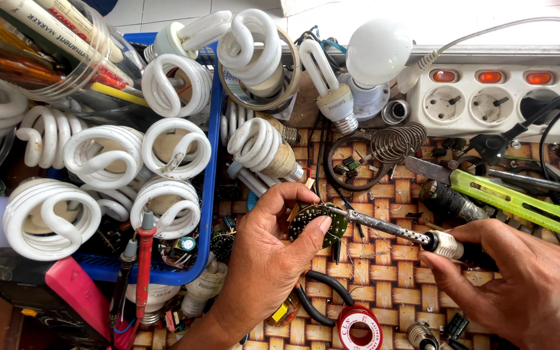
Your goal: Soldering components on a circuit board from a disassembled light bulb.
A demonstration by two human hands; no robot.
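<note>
A small round circuit board (317, 223), dark with rows of solder points, is held above the woven tabletop (377, 259) by the left hand (267, 259); its fingers (312, 232) are clamped on the board's edge, thumb below and fingertips above. A soldering iron (390, 228) is gripped by the right hand (520, 285), whose fingers are closed around the dark handle, and the metal tip is laid against the upper face of the board. The board is thus found near the middle of the view, between the two hands. Just below the left hand, a red spool of solder wire (360, 328) is seen on the tabletop. To the left, a blue tray (212, 162) filled with white spiral lamps (170, 152) is placed, with red and black probe leads (139, 266) resting at its front edge. Behind the board, a round white bulb (378, 52), a coiled metal stand (398, 141) and a white power strip (487, 97) are shown. A green-handled cutter (520, 204) lies to the right, near the iron.
</note>
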